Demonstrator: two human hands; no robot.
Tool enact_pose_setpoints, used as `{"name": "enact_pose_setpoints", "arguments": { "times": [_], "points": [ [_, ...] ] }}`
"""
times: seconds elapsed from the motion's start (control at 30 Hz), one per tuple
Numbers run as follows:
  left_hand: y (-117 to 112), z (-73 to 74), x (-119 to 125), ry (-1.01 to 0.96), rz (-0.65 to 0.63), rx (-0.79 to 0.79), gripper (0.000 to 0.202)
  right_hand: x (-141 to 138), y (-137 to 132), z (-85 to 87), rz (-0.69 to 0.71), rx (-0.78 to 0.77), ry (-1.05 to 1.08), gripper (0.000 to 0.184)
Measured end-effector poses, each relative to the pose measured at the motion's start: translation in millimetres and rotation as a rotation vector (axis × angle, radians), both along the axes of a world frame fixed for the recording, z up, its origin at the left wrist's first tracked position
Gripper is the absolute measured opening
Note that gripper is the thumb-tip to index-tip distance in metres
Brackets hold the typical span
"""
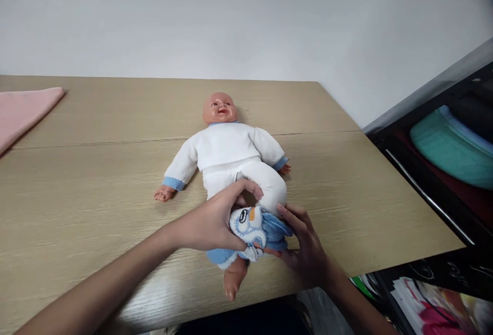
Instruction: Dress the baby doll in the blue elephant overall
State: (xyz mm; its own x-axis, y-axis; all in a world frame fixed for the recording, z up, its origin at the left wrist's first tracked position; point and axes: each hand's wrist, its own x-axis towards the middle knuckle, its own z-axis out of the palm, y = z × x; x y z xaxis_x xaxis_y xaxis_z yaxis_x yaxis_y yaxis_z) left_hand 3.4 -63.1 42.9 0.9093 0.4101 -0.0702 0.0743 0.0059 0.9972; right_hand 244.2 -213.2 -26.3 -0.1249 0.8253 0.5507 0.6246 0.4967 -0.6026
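Note:
A bald baby doll [229,145] lies on its back on the wooden table, wearing a white top and white trousers with blue cuffs. One of its legs is bent towards me, while the other lies with its bare foot [234,278] near the table's front edge. Around the bent leg's lower end is a white and blue terry cloth garment piece [246,222] with an embroidered eye and an orange patch. My left hand [215,217] is closed on this cloth from the left. My right hand [306,237] pinches its blue part from the right, close to the doll's foot, which is mostly covered.
A folded pink cloth [26,111] lies at the table's left. Beyond the table's right edge stands a dark shelf or case [431,201] with a teal item [454,145] in it. Papers [419,299] and other things sit below. A white wall [173,21] is behind the table.

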Motion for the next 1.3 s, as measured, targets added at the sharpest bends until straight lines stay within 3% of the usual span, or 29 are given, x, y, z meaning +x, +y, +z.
{"name": "enact_pose_setpoints", "arguments": {
  "times": [0.27, 0.4, 0.57, 0.7, 0.83, 0.97, 1.07, 1.3],
  "points": [
    [2, 3.0, 0, 0.001, 0.016, 0.020, 0.079, 6, 14, 8.8, -0.156, -0.028, 0.126, 0.074],
    [6, 6.8, 0, 0.022, 0.059, 0.215, 0.060, 11, 17, 21.0, -0.044, -0.060, 0.050, 0.063],
    [11, 6.3, 1, 0.097, -0.008, 0.381, 0.035, 24, 18, 31.3, 0.084, -0.238, 0.060, 0.062],
    [11, 3.1, 2, 0.090, -0.046, 0.465, 0.030, 30, 17, 36.4, 0.109, -0.380, 0.094, 0.065],
    [11, 0.3, 2, 0.055, -0.092, 0.485, 0.022, 31, 20, 40.6, 0.204, -0.543, 0.219, 0.067],
    [13, 0.6, 2, 0.033, -0.146, 0.460, 0.011, 37, 26, 39.2, 0.271, -0.585, 0.252, 0.067],
    [14, 1.8, 2, 0.017, -0.172, 0.420, 0.019, 45, 31, 38.2, 0.318, -0.602, 0.208, 0.063],
    [13, 2.4, 3, 0.057, -0.115, 0.395, 0.021, 46, 32, 37.4, 0.271, -0.692, 0.313, 0.065]
  ]
}}
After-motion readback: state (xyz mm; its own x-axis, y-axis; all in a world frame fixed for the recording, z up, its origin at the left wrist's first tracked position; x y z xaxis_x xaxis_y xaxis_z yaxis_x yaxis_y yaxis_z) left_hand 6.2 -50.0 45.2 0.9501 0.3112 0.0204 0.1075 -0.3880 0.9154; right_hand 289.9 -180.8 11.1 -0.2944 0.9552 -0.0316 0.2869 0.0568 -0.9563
